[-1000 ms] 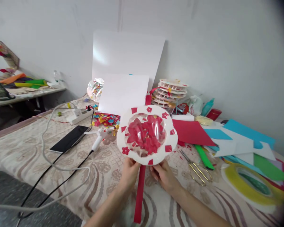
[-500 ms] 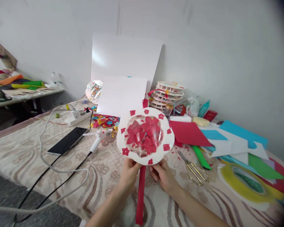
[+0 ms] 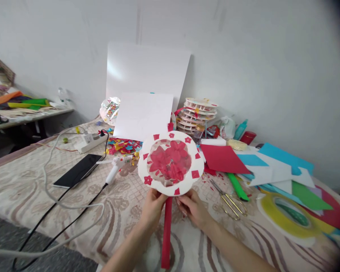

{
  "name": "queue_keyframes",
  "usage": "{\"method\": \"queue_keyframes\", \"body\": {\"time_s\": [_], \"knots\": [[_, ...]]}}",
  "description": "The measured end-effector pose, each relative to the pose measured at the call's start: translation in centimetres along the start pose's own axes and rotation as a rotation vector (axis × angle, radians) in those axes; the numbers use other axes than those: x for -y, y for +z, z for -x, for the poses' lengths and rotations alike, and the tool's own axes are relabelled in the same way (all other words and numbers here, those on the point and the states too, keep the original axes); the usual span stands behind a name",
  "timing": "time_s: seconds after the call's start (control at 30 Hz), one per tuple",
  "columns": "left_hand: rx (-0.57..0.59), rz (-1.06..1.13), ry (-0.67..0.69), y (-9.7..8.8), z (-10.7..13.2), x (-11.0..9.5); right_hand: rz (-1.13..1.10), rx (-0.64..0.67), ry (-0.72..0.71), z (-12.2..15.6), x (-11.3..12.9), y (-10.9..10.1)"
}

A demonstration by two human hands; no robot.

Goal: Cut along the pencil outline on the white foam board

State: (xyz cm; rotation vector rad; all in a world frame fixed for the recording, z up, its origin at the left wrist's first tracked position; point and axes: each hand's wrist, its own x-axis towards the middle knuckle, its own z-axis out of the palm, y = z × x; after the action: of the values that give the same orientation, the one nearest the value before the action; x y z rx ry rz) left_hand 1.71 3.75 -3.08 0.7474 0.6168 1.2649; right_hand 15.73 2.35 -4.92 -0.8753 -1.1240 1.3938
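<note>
A handmade flower-shaped fan (image 3: 197, 160) is held upright above the table in front of me. Its scalloped white rim carries red squares and small red flowers, and larger red flowers show through the clear round middle. From its lower edge a red handle (image 3: 166, 234) hangs straight down. My left hand (image 3: 154, 206) grips the bottom of the fan on the left of the handle, thumb near the rim. On the right of the handle, my right hand (image 3: 191, 206) pinches the lower rim. The fingertips behind the fan are partly hidden.
Gold-handled scissors (image 3: 229, 200), yellow tape (image 3: 289, 217) and coloured sheets (image 3: 226, 158) lie to the right. A glue gun (image 3: 115, 172), a black phone (image 3: 78, 170), a power strip (image 3: 90, 142) and trailing cables are left. White boards (image 3: 144, 113) and stacked white frames (image 3: 200, 113) stand behind.
The view has shifted slightly, so everything sits a little further left. Glare on the fan's clear middle has faded as its tilt changed slightly. Both hands keep their hold.
</note>
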Motion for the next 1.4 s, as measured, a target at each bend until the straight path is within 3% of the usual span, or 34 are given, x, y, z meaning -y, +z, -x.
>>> {"method": "queue_keyframes", "body": {"time_s": [0.6, 0.7, 0.77, 0.8, 0.9, 1.0, 1.1, 1.4], "knots": [[0.018, 0.019, -0.010, -0.1, -0.1, 0.1, 0.105, 0.037, -0.001, 0.0, 0.5, -0.4], [-0.007, 0.050, -0.034, -0.1, 0.0, 0.0, 0.184, 0.138, 0.057, -0.3, 1.7, -1.7], [-0.039, 0.058, -0.059, -0.2, 0.0, 0.0, 0.282, 0.131, 0.068, -0.6, 3.2, -3.5], [-0.050, 0.056, -0.068, -0.3, 0.0, 0.0, 0.394, 0.045, 0.028, -0.8, 4.1, -4.5], [-0.054, 0.039, -0.081, -0.3, 0.0, 0.1, 0.461, -0.284, -0.150, -1.2, 7.1, -7.0], [-0.045, 0.023, -0.075, -0.2, 0.0, 0.2, 0.603, -0.507, -0.401, -1.8, 9.9, -7.7], [-0.030, -0.006, -0.038, -0.1, 0.1, 0.2, 0.913, -0.500, -0.588, -2.6, 12.0, -6.9], [0.002, -0.137, -0.024, -0.1, 0.2, 0.3, 1.467, -0.455, -0.722, -3.7, 12.7, -5.0]]}}
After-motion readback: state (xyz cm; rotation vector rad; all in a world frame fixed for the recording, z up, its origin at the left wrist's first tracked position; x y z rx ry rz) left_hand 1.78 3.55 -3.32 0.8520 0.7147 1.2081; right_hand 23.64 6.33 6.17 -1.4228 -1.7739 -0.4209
